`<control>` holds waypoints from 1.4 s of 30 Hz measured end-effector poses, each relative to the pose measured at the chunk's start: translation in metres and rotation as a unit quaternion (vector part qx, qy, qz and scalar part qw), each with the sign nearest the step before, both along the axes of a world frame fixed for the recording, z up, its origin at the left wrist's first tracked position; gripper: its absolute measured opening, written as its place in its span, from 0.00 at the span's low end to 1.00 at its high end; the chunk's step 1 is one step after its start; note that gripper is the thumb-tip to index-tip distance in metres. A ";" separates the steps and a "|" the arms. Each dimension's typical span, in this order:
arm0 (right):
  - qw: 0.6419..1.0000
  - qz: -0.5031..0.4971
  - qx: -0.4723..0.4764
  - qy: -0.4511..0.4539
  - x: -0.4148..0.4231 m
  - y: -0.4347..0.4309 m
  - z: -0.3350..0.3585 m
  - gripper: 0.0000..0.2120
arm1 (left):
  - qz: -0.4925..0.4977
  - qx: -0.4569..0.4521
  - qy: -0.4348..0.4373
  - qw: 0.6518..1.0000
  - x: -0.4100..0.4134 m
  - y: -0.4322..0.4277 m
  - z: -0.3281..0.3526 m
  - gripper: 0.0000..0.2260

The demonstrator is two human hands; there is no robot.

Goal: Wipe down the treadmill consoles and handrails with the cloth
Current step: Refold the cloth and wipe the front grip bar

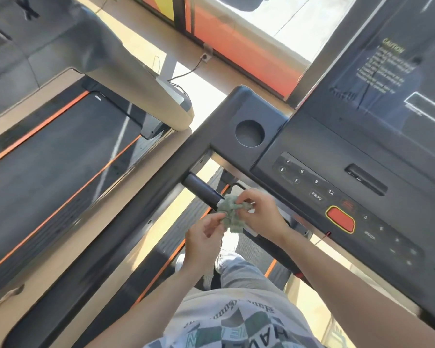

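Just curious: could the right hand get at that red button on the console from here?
Probably yes: the red button lies close beside the right hand, nothing between them, though that hand grips the cloth.

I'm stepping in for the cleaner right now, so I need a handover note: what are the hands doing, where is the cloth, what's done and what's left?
Left hand: pinches the lower edge of the cloth.
Right hand: grips the cloth's upper part.
Cloth: green, crumpled, held between both hands at the short black handrail under the console; contact with the rail is unclear.
Done: cannot tell which surfaces are already wiped.
Left, probably: this handrail, the console, then the neighbouring treadmill on the left.
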State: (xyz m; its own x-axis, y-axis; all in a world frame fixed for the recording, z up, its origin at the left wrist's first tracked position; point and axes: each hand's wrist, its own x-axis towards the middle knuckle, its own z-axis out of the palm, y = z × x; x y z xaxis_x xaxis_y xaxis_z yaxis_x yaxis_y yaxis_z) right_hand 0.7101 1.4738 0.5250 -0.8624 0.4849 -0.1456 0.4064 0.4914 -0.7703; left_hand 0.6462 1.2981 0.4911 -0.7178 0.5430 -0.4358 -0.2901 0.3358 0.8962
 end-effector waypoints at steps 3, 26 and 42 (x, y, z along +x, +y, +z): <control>0.994 -0.087 0.045 0.049 -0.011 0.020 0.020 0.09 | -0.033 -0.005 0.088 0.996 -0.012 -0.003 0.007 0.17; 0.953 0.045 0.300 0.001 -0.050 0.094 0.041 0.06 | -0.155 -0.092 0.342 0.922 -0.018 -0.007 -0.018 0.25; 0.972 -0.137 0.190 0.019 -0.134 0.115 0.043 0.09 | -0.153 -0.070 0.314 0.934 -0.024 -0.010 -0.015 0.24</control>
